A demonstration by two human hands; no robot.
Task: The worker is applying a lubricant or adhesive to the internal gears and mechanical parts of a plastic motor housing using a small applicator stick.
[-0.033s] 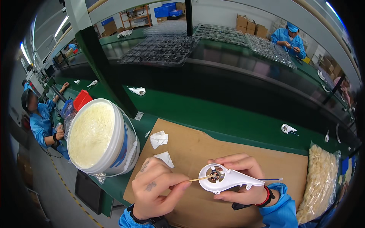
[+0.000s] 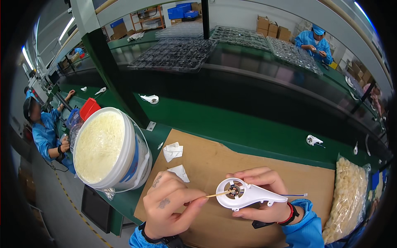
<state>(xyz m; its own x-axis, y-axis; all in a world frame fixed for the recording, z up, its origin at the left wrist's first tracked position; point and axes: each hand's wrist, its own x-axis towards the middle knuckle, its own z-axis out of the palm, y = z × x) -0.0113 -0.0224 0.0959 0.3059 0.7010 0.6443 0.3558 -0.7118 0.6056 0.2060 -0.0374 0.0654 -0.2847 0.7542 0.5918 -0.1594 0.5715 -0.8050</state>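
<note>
My left hand (image 2: 171,204) pinches a thin wooden stick (image 2: 216,194) between thumb and fingertips. The stick's far end reaches the copper-coloured parts in the round opening of a white teardrop-shaped plastic housing (image 2: 258,196). Around that housing's narrow half, my right hand (image 2: 271,178) is closed, fingers above and thumb below. A thin dark wire (image 2: 293,195) with a small pale connector sticks out past the right hand. Both hands are over a sheet of brown cardboard (image 2: 206,155) on the green bench. Whatever is on the stick's tip is too small to make out.
A white bucket (image 2: 138,165) filled with pale yellow material stands left. Two white paper scraps (image 2: 173,151) lie on the cardboard. At right is a clear bag (image 2: 345,198) of pale pieces. Beyond, a conveyor belt (image 2: 248,120) carries similar housings. Co-workers in blue sit left and far right.
</note>
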